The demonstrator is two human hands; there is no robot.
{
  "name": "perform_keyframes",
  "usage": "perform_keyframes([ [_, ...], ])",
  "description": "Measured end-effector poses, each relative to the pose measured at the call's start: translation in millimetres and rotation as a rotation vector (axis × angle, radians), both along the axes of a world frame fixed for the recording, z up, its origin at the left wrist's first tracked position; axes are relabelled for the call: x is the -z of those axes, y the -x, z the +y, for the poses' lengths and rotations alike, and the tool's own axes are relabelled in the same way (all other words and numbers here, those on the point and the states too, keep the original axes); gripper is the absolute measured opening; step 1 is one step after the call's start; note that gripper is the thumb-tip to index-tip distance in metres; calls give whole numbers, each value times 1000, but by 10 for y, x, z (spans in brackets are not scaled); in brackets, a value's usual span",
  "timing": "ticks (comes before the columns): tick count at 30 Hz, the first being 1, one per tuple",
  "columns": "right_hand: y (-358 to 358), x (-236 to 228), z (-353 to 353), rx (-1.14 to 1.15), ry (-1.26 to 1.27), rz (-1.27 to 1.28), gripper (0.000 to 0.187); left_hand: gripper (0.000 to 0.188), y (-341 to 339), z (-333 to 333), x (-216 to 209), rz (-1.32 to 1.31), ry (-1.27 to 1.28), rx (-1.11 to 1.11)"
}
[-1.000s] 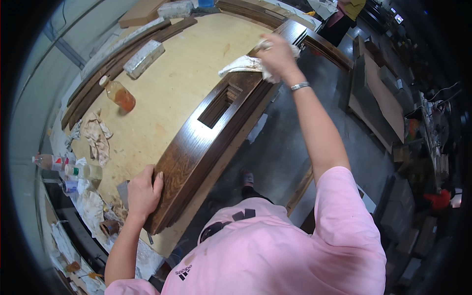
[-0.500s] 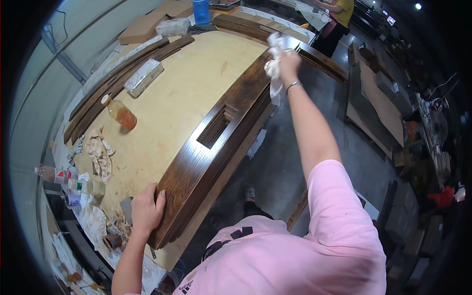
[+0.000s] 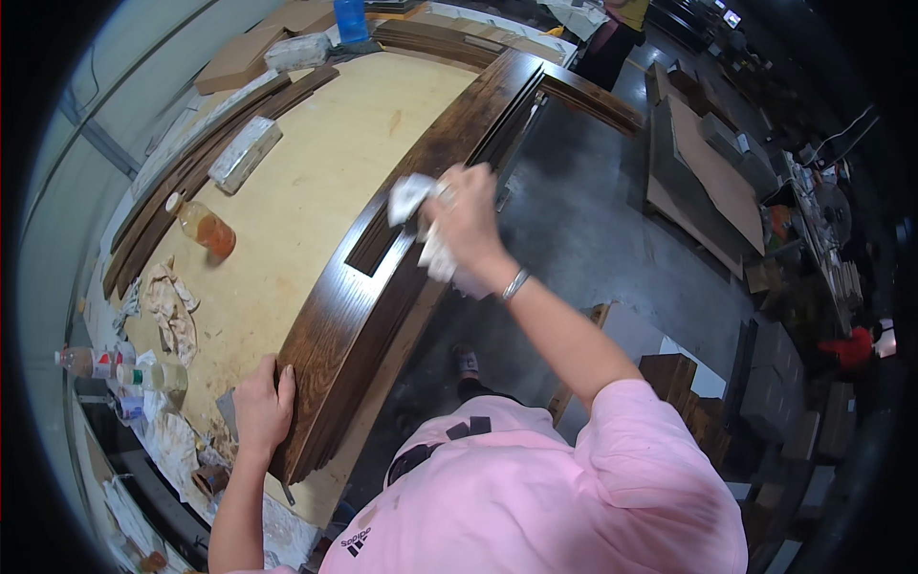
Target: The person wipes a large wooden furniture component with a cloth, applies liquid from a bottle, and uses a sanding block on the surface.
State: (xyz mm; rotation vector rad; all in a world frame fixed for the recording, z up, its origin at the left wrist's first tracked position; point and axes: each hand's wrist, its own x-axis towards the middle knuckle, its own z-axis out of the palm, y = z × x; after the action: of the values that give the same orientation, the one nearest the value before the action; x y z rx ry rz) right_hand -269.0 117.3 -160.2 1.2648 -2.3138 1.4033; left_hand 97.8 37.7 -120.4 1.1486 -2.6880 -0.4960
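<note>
A long dark-brown wooden door frame piece [image 3: 330,325], glossy, with a rectangular cut-out, runs along the right side of the table from my near left to the far end. My right hand [image 3: 473,230] is closed around a crumpled white cloth [image 3: 409,198] over the piece, beside the cut-out, and hides part of it. At the near end my left hand [image 3: 262,407] grips the piece's left edge, its thumb against the wood. A flat grey scraper-like blade [image 3: 227,413] lies by that hand, partly covered.
On the table [image 3: 325,163] stand a bottle of orange liquid [image 3: 206,230], a wrapped block [image 3: 245,154] and a stained rag [image 3: 172,311]. Dark curved mouldings [image 3: 191,182] line the left edge. More bottles [image 3: 158,376] crowd the near left. Beyond the far end stands another person [image 3: 612,48].
My right hand has come back toward me along the wooden piece with the cloth, from the far end to the cut-out. My left hand keeps its place on the near end.
</note>
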Motion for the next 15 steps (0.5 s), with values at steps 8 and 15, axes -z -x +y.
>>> perform_keyframes([
  [8, 1346, -43, -668, 191, 867, -816, 13, 24, 56, 16, 8, 14, 24, 24],
  [15, 763, -29, -403, 210, -115, 253, 34, 25, 84, 23, -22, 29, -19, 16],
])
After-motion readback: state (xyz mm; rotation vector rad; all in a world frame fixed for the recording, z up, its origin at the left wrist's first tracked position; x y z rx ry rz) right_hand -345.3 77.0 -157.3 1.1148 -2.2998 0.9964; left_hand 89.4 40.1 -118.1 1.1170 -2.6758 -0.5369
